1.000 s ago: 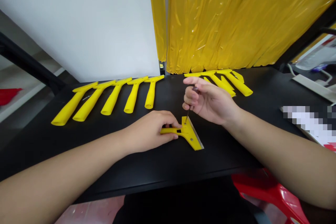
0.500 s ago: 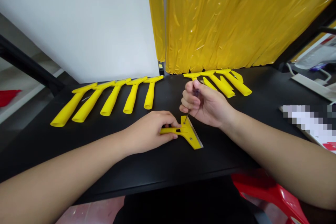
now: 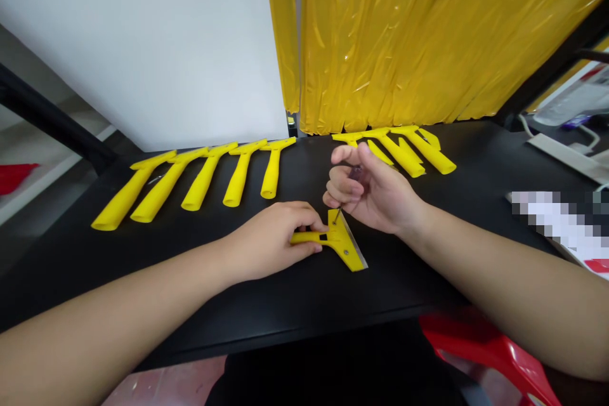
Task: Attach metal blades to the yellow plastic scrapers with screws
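Observation:
My left hand (image 3: 280,238) is closed around the handle of a yellow scraper (image 3: 346,242), which lies on the black table with its metal blade edge facing right. Two screws show in the scraper's head. In my right hand (image 3: 371,187) is a screwdriver (image 3: 339,213), held upright at a slight tilt, its dark handle mostly covered by the fingers. Its tip meets the upper screw (image 3: 334,223). The right index finger and thumb are raised off the handle, while the other fingers curl round it.
Several yellow scraper handles (image 3: 207,177) stand in a row at the back left of the black table (image 3: 285,304). More yellow handles and loose yellow pieces (image 3: 406,155) lie at the back right. A red plastic stool (image 3: 495,355) is below the table's front edge.
My right index finger and thumb have lifted and spread from the top of the screwdriver. The left hand and the scraper have stayed in place.

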